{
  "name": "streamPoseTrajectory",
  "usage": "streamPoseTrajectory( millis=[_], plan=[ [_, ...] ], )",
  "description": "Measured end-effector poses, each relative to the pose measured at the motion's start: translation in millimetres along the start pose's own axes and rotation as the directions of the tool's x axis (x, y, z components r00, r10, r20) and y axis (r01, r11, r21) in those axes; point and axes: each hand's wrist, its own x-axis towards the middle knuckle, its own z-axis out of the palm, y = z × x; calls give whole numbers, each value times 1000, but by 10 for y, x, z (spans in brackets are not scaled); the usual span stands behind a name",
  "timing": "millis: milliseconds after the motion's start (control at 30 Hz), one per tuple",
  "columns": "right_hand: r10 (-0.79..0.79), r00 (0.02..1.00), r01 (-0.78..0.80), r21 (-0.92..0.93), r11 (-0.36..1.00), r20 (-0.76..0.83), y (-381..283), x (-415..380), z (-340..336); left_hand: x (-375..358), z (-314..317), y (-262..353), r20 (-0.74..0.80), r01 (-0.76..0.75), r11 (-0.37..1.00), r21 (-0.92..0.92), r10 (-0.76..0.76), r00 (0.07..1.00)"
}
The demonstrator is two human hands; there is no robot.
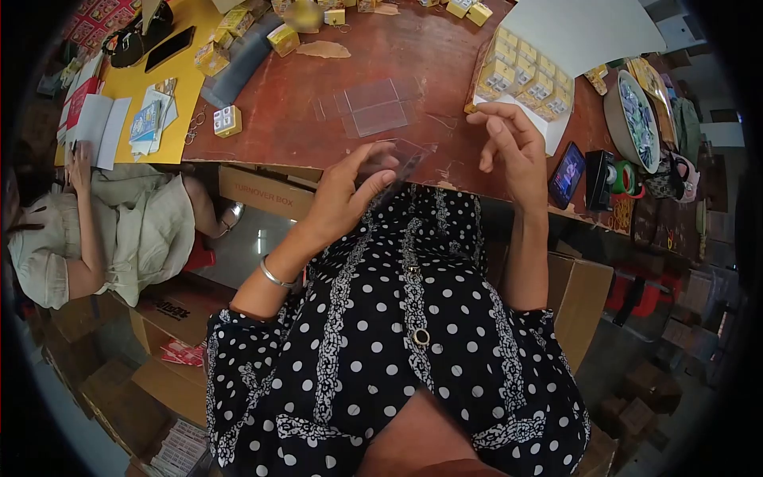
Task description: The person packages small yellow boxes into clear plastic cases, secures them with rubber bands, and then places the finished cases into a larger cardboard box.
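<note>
My left hand (356,184) is closed on a clear plastic piece (402,161), which looks like a folded transparent box, at the table's front edge. My right hand (511,151) is raised to the right of it, fingers bent and apart, with nothing visible in them. Just beyond the left hand, flat clear plastic sheets (377,110) lie on the red-brown table (310,87). Past my right fingertips stands an open carton (471,95) filled with rows of small yellow-and-white boxes (524,71).
A single small box (227,121) sits at left, near a dark grey roll (245,63) and more yellow boxes. On the right are a lit phone (567,175), green tape (628,179) and a bowl of small packets (638,119). Another person (103,222) sits at left with papers.
</note>
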Motion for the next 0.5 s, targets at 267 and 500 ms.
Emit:
streamPoseTrajectory(
  millis=[267, 500],
  plan=[
    [83, 989, -85, 13, 996, 119, 175, 275, 272, -164, 35, -61, -89, -11, 989, -149, -2, 996],
    [-300, 941, 338, -374, 864, 156, 361, 1721, 999, -327, -77, -320, -145, 62, 898, -436, -139, 980]
  ],
)
